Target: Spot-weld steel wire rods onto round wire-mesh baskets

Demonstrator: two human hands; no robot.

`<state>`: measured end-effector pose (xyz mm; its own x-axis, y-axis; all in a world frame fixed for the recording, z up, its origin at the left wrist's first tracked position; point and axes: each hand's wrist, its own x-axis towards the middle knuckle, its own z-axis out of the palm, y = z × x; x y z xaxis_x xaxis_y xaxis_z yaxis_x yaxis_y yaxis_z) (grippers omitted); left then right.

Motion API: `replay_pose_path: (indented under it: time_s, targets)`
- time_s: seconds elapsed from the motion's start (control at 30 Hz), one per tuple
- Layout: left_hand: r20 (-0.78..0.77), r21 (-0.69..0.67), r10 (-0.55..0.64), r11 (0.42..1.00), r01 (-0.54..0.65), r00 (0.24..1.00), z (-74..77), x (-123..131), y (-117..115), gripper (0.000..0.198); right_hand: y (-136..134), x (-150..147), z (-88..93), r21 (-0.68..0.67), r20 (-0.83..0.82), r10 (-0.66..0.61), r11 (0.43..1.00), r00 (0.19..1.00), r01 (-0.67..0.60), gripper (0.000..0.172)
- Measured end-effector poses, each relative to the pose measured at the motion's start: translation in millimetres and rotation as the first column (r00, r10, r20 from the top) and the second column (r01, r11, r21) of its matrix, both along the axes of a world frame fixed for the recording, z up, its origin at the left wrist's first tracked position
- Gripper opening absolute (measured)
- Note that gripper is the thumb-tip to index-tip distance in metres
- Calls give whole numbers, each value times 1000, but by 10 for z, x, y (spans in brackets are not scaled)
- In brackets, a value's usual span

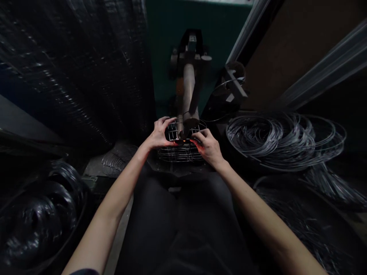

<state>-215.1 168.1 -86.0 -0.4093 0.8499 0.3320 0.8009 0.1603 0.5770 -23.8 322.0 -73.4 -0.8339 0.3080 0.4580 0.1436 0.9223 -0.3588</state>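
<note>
A round wire basket [172, 153] of thin metal rods sits under the lower end of a spot welding machine [189, 82]. My left hand [158, 134] grips its left side, with the thumb below and the fingers curled over the top. On the right, my right hand [210, 148] has its fingers pinched at the near rim. An orange glow [184, 140] shows at the machine's tip between my hands, and it tints the fingertips. The machine's arm hides the middle of the basket.
Large wire rings [258, 137] are heaped to the right, above a dark tub [301, 225] of short wire pieces. Shiny dark rings [40, 217] fill a container at lower left. Stacked wirework [71, 68] rises at left. A green panel [163, 49] stands behind the machine.
</note>
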Motion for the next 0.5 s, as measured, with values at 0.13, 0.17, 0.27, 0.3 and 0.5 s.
replay_pose_path:
  time_s: [0.13, 0.17, 0.27, 0.3, 0.5]
  targets:
    - [81, -15, 25, 1000, -24, 996, -313, -63, -305, 131, -34, 428, 169, -174, -111, -68, 984, 991, 48, 31]
    - [124, 8, 27, 1000, -28, 992, -419, -89, -365, 132, -50, 576, 186, -198, -91, -78, 979, 993, 58, 34]
    - [274, 111, 7, 993, -38, 962, -697, -146, -414, 131, -127, 1032, 52, -252, 73, -58, 965, 996, 74, 39]
    - [330, 145, 0, 988, -51, 944, -756, -148, -394, 133, -158, 1175, -61, -270, 136, -42, 960, 990, 78, 38]
    - [477, 287, 21, 941, -179, 879, -761, 23, -397, 134, -198, 1788, -820, -348, 252, 106, 937, 962, -12, 34]
